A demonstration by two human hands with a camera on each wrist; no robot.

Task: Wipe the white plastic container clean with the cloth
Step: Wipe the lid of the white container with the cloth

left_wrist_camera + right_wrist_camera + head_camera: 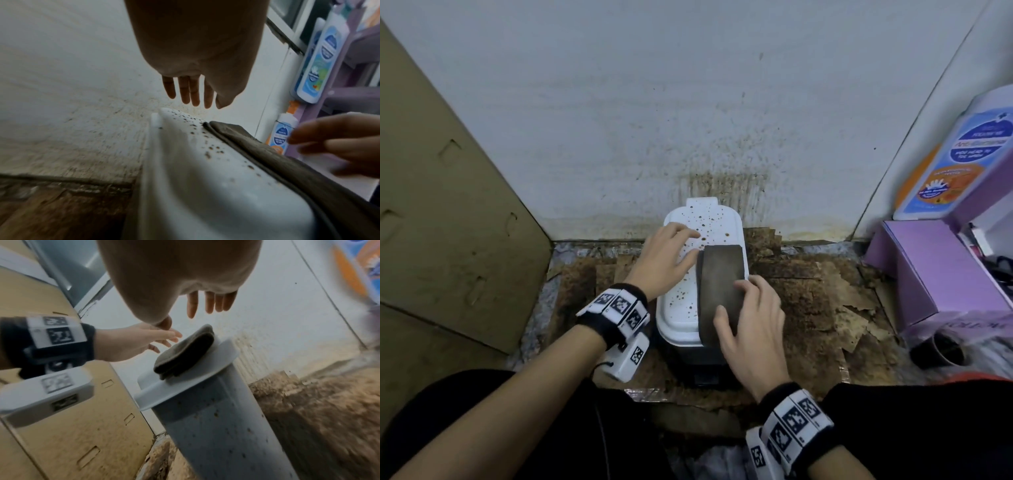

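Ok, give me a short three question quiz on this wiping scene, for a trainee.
1. True or false: the folded cloth lies on the lid of the white container.
2. Which hand is over the cloth? A. left hand B. right hand
3. Fill in: the lid beside the cloth is dotted with brown ____.

Key: 1 true. 2 B, with straight fingers; the wrist views show both hands above the lid, so contact is unclear. 3 spots.
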